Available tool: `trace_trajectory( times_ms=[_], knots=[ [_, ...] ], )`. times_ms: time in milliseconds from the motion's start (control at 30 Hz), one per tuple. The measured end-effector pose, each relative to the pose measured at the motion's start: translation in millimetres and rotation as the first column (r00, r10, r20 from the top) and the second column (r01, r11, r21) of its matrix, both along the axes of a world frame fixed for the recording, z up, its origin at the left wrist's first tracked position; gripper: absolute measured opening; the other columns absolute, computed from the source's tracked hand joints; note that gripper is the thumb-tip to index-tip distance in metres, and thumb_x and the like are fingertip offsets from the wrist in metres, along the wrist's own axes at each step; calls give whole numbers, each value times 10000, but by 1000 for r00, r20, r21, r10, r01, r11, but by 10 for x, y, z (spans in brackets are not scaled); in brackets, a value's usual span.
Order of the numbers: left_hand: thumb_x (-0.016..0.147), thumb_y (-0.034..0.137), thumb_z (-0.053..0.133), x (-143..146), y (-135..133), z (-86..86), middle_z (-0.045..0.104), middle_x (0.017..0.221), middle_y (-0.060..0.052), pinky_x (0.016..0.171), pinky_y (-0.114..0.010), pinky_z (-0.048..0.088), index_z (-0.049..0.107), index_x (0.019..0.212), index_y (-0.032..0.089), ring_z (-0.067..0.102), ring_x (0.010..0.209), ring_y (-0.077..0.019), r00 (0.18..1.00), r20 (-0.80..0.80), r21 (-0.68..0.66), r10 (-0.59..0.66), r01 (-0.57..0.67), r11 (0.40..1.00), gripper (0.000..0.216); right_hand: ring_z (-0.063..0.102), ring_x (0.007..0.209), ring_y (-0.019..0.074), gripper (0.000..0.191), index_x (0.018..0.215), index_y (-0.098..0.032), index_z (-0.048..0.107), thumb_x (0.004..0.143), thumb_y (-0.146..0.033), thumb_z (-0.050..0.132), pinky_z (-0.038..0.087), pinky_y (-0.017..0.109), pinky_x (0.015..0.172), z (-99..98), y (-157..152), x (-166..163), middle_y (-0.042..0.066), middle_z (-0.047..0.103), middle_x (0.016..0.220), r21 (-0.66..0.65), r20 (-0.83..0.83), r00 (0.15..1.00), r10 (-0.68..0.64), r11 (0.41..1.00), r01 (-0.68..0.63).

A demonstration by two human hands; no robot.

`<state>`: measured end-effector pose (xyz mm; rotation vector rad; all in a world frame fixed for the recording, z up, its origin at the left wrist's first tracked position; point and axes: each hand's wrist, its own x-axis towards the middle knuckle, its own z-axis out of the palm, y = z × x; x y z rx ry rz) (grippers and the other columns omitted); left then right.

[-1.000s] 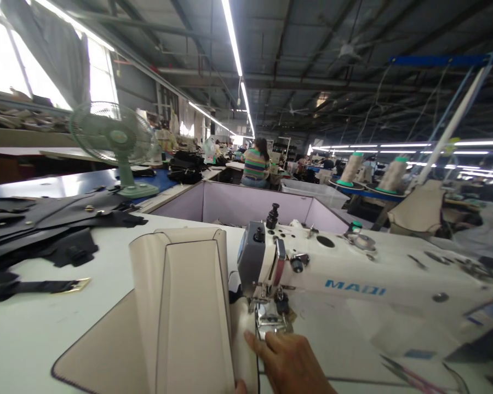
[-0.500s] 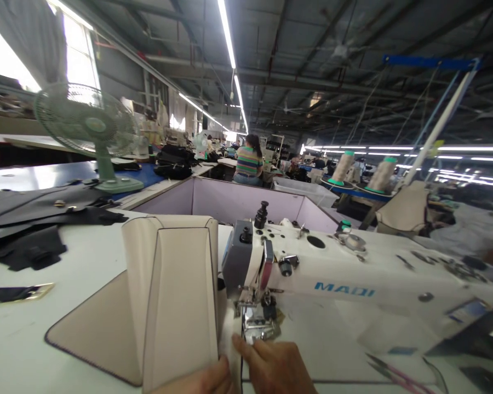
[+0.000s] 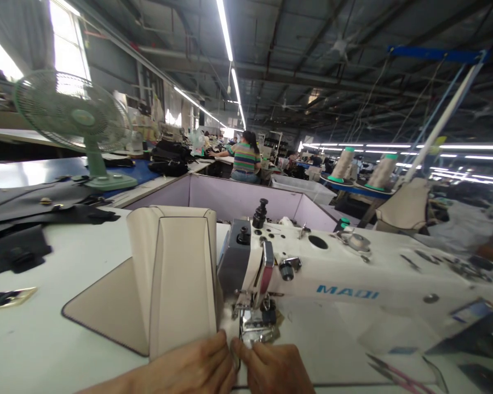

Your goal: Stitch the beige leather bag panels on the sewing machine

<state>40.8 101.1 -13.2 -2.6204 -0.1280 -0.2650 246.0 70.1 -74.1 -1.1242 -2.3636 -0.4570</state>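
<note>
A beige bag piece (image 3: 183, 279) with dark edging stands on the white table, left of the sewing machine (image 3: 332, 284). A flat beige flap spreads from it to the left. My left hand (image 3: 203, 358) pinches the near right edge of the bag piece, just in front of the presser foot (image 3: 258, 323). Close beside it, my right hand (image 3: 275, 365) has its thumb and fingers closed at the same edge, right by the foot. The exact strip between the fingers is partly hidden.
Thread snips (image 3: 394, 372) lie at the lower right. Black bag parts (image 3: 41, 202) and a gold-buckled strap (image 3: 12, 298) lie on the left, before a green fan (image 3: 88, 120). Thread cones (image 3: 342, 164) stand behind the machine. A person in a striped top (image 3: 245, 158) sits farther back.
My left hand has come up and forward beside the right one. The bag piece has shifted a little away from me, its flap moving right. My right hand stays almost in place.
</note>
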Motion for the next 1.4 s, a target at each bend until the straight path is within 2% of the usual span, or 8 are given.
trace_trajectory(
  times_ms=[233, 433, 733, 900, 1000, 1133, 1267, 1400],
  knots=[
    [924, 94, 521, -6, 165, -73, 622, 793, -59, 714, -355, 412, 633, 967, 94, 516, 680, -192, 997, 68, -10, -32, 33, 999, 119, 594, 632, 160, 355, 1073, -269, 614, 861, -88, 394, 314, 300, 547, 133, -69, 8, -26, 627, 770, -230, -298, 950, -91, 973, 21],
    [938, 92, 478, 2, 313, -76, 607, 810, -38, 754, -382, 395, 576, 913, 139, 532, 744, -214, 993, 114, -183, 42, -21, 983, 112, 600, 754, 158, 301, 1063, -297, 587, 825, -116, 555, 345, 284, 656, 258, -66, -46, -57, 636, 881, -436, -253, 936, -245, 893, 116],
    [859, 35, 493, 26, 373, -27, 601, 823, -32, 790, -385, 407, 540, 842, 166, 547, 775, -219, 989, 102, -353, 103, -60, 934, 140, 630, 703, 188, 118, 820, -218, 636, 923, -274, 643, 336, 296, 565, 312, 87, -203, -18, 668, 804, -351, -41, 957, -287, 901, 255],
    [852, 356, 686, -92, 254, 237, 637, 999, 21, 1146, -467, 155, 586, 979, 235, 564, 1051, -206, 973, 58, -476, 224, -170, 863, 202, 625, 658, 178, 135, 815, -209, 629, 947, -219, 604, 322, 304, 540, 253, 109, -183, -27, 664, 754, -278, 29, 982, -189, 942, 190],
    [762, 644, 684, -248, 231, 280, 546, 1302, -45, 1186, -489, 2, 518, 1266, 261, 389, 1319, -272, 951, 84, -360, 299, -251, 899, 654, 618, 644, 175, 121, 826, -205, 608, 943, -176, 593, 311, 311, 522, 196, 130, -160, -34, 659, 742, -234, 54, 988, -144, 960, 152],
    [797, 632, 651, -404, 337, 185, 354, 1495, -126, 1184, -438, 98, 391, 1427, 214, 240, 1408, -304, 946, 153, -172, 286, -259, 950, 799, 590, 603, 165, 127, 818, -199, 584, 923, -129, 604, 282, 309, 494, 148, 141, -144, -36, 646, 720, -181, 80, 991, -106, 976, 119],
    [790, 499, 720, -427, 411, 134, 557, 1286, -135, 1098, -432, 268, 506, 1315, 147, 455, 1223, -312, 970, 124, -51, 209, -204, 978, 667, 561, 568, 174, 151, 803, -193, 546, 922, -110, 588, 268, 318, 473, 135, 130, -145, -27, 621, 696, -115, 106, 991, -84, 989, 96],
    [896, 121, 574, -388, 341, 100, 642, 878, -50, 792, -366, 399, 580, 1196, 92, 547, 798, -203, 991, 132, 120, 20, -36, 992, 302, 540, 567, 184, 184, 807, -189, 505, 903, -42, 559, 305, 330, 481, 143, 95, -156, -22, 587, 698, -33, 137, 990, -40, 998, 45]
  ],
)
